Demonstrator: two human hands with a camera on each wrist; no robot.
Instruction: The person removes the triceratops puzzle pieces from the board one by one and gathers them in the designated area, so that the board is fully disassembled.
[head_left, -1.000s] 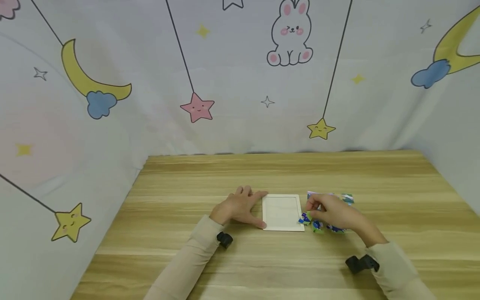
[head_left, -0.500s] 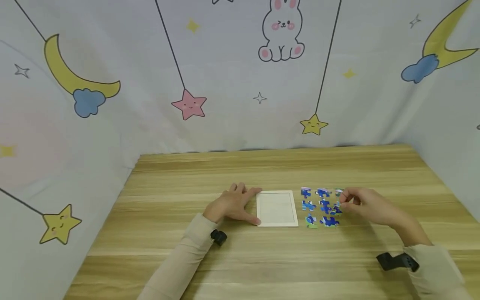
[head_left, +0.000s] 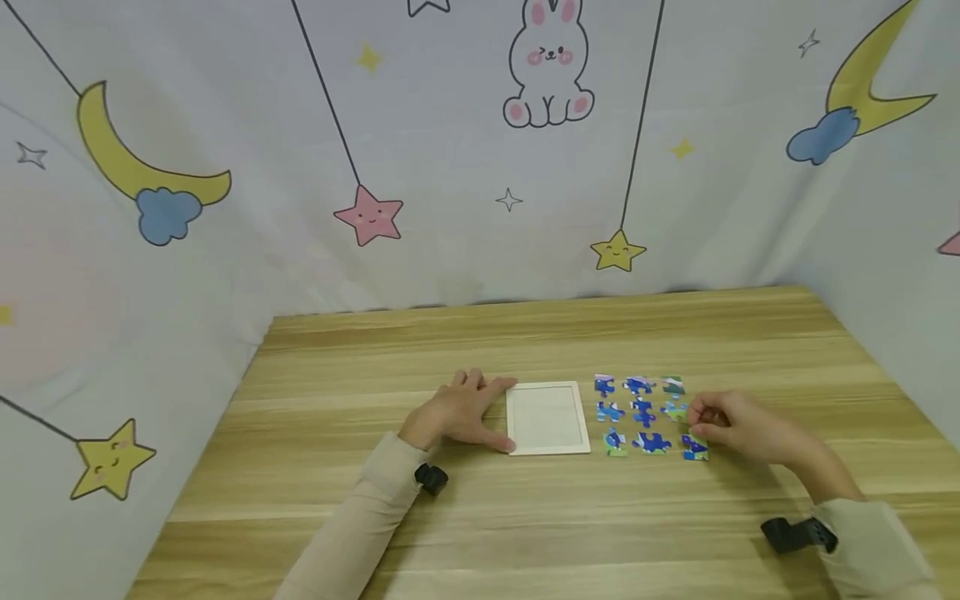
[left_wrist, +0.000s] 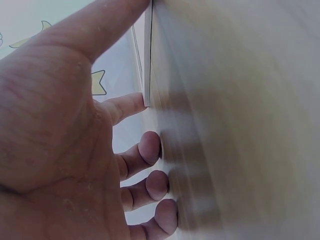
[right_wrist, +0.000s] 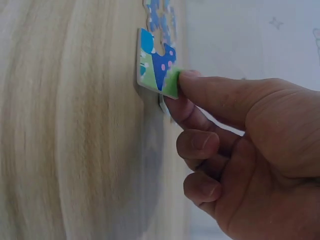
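Note:
My left hand (head_left: 459,417) rests on the table with thumb and index finger spread, their tips at the two left corners of a shallow white puzzle frame (head_left: 510,421). In the left wrist view the other fingertips (left_wrist: 156,185) touch the tabletop. My right hand (head_left: 738,425) pinches a jigsaw piece (head_left: 695,450), blue with pink dots and green, between thumb and index finger. The right wrist view shows this piece (right_wrist: 162,67) tilted close over the wood, the other fingers curled. It sits at the near right corner of a loose grid of puzzle pieces (head_left: 642,412).
The wooden table (head_left: 525,533) carries the frame in the middle and the pieces just right of it. Behind stands a white cloth backdrop (head_left: 465,150) printed with a rabbit, stars and moons. Dark wrist cameras (head_left: 798,534) are strapped on both sleeves.
My right hand has carried its piece away from the frame's right edge, over to the right side of the grid, then nearer me. My left hand keeps its place at the frame.

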